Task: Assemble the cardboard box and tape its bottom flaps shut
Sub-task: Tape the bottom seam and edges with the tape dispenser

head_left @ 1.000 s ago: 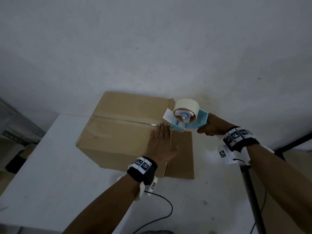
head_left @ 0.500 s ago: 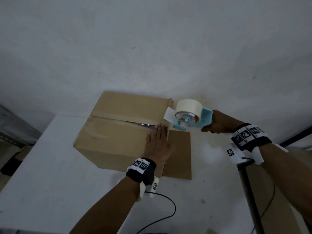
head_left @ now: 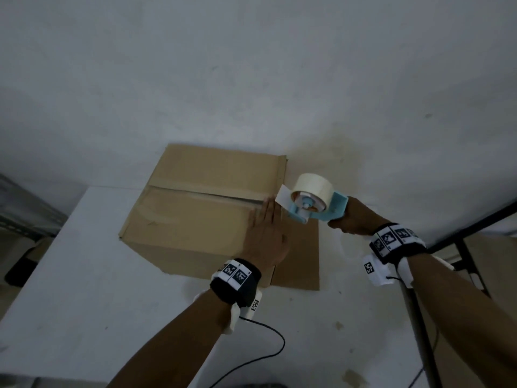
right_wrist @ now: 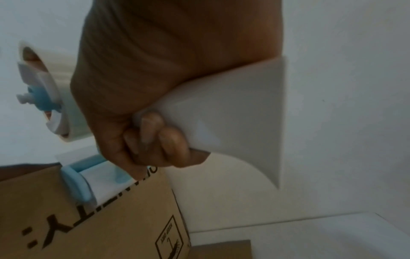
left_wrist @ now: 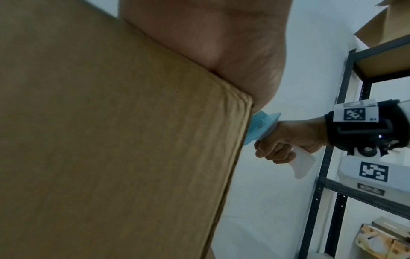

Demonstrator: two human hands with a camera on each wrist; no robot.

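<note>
A brown cardboard box (head_left: 195, 208) stands on the white table (head_left: 84, 303), its closed flaps facing up with a tape strip along the centre seam. My left hand (head_left: 265, 236) lies flat with straight fingers on the box's right end beside the seam. My right hand (head_left: 352, 219) grips the white handle of a light-blue tape dispenser (head_left: 313, 203) with a cream tape roll, held just off the box's right edge. The left wrist view shows the box side (left_wrist: 111, 140) and that hand (left_wrist: 288, 142) curled round the handle. The right wrist view shows the fingers (right_wrist: 155, 140) wrapped round the handle above the printed box wall (right_wrist: 88, 219).
One box flap (head_left: 299, 261) lies flat on the table to the right of the box. A black cable (head_left: 265, 357) runs over the table's front. A dark metal shelf rack (left_wrist: 332, 157) stands at the right, holding cartons. A white wall rises right behind the box.
The tape dispenser and my right hand have drawn rightwards, off the box's right end. My left hand stays pressed flat on the box top.
</note>
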